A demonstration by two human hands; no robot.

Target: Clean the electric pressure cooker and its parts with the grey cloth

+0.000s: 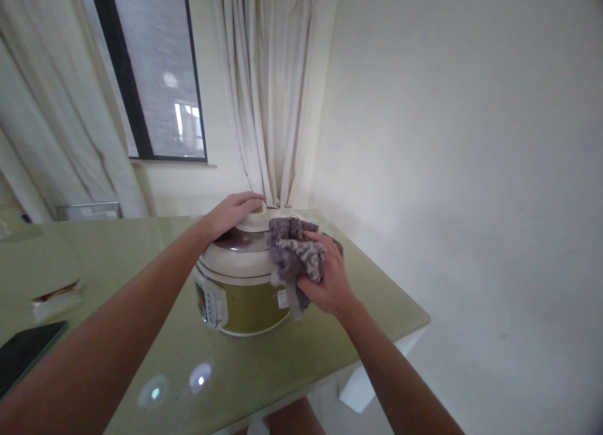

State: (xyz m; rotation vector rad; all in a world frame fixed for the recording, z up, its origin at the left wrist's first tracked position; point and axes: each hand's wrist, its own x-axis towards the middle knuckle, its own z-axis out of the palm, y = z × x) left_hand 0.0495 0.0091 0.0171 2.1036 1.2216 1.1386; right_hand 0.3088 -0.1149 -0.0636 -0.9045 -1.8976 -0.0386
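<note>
An olive-green pressure cooker [245, 303] with a cream lid [235, 254] stands on a green glass-topped table [292, 359]. My left hand [230, 214] lies on top of the lid, fingers curled over its central knob [258, 220]. My right hand [327, 278] grips a bunched grey cloth [291, 252] and presses it against the lid's right side. A white control panel [211, 302] faces front left on the cooker body.
A dark phone or tablet [26, 354] lies at the table's left edge, with a small white object [56, 300] beyond it. Cream curtains [268, 90] and a dark-framed window [151, 77] stand behind. A bare white wall [471, 171] runs along the right of the table.
</note>
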